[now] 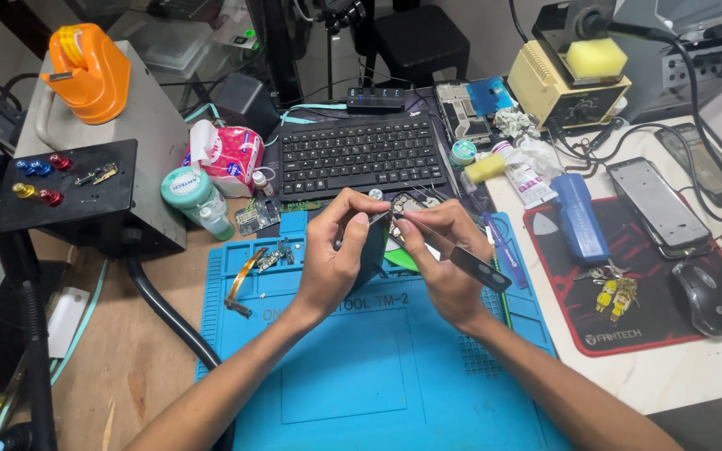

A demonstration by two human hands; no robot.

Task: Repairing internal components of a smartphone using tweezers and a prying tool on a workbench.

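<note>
A wooden table [139,359] carries a blue work mat [394,384]. Behind the mat lies a black keyboard [361,154], and to the right a red pad [628,321] holds a black mouse [704,298]. Above the mat's far edge, the left hand [332,259] closes around an opened phone [399,219], thumb and fingers gripping its side. The right hand [444,259] pinches thin tweezers [428,219], whose tip touches the phone's inside. A small circuit board [273,255] lies near on the mat.
</note>
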